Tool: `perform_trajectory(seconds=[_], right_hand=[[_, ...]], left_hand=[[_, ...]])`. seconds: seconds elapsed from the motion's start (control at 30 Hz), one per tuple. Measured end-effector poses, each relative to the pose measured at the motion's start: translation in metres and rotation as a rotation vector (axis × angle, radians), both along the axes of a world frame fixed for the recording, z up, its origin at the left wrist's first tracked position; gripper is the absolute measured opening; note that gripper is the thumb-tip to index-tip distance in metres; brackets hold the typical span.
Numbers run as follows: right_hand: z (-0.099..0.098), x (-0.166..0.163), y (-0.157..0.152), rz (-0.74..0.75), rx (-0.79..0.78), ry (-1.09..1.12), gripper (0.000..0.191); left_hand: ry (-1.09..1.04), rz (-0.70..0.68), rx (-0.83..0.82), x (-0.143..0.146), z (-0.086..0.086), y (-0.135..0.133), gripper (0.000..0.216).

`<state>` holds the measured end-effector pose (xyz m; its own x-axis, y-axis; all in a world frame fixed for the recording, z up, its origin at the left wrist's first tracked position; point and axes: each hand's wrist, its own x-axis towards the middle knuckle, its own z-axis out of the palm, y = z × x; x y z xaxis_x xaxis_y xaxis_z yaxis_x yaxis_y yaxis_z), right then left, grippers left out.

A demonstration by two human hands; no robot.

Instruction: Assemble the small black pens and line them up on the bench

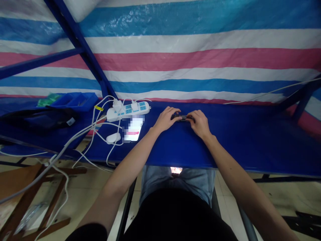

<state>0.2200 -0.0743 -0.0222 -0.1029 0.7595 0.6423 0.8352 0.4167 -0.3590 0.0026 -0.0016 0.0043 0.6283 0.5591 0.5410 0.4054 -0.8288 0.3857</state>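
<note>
Between my two hands is a slim, dark, flat object point(183, 117), held by its ends just over the blue tabletop point(180, 147). My left hand point(166, 119) grips its left end, thumb on the near side and fingers on the far side. At the other end, my right hand point(200, 123) closes on it with bent fingers. Fingers cover much of the object, and its exact kind is not clear. To the left of my left hand lies a phone point(134, 129) with a bright screen, partly blurred out.
A white power strip point(115, 116) with plugs stands behind the phone, and a white adapter point(113, 138) lies beside it. White cables point(72, 139) trail off the table's left side. Further left are a dark bag point(37, 118) and blue bins point(80, 100). A striped tarp point(190, 60) hangs behind.
</note>
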Motion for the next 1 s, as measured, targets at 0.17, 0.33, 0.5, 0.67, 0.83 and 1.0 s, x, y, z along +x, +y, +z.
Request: perform_trajectory(seconds=[0.17, 0.33, 0.5, 0.67, 0.83, 1.0], right_hand=[[0.003, -0.001, -0.002, -0.003, 0.006, -0.022, 0.016], [0.000, -0.002, 0.000, -0.061, -0.045, -0.115, 0.029], [-0.001, -0.001, 0.001, -0.110, -0.093, -0.132, 0.042], [0.003, -0.002, -0.001, -0.110, -0.127, -0.027, 0.042], [0.015, 0.006, -0.002, 0.006, -0.238, 0.680, 0.055], [0.025, 0.018, -0.001, 0.369, -0.539, 1.207, 0.061]], left_hand=[[0.075, 0.003, 0.018, 0.002, 0.000, 0.002, 0.028], [0.074, 0.025, 0.041, 0.001, -0.001, 0.004, 0.017], [0.080, -0.010, 0.108, 0.003, -0.001, 0.004, 0.010], [0.088, -0.001, 0.177, 0.004, 0.000, 0.002, 0.019], [0.030, 0.093, 0.179, -0.002, 0.003, 0.002, 0.020], [-0.030, 0.149, 0.142, -0.006, 0.004, 0.003, 0.019]])
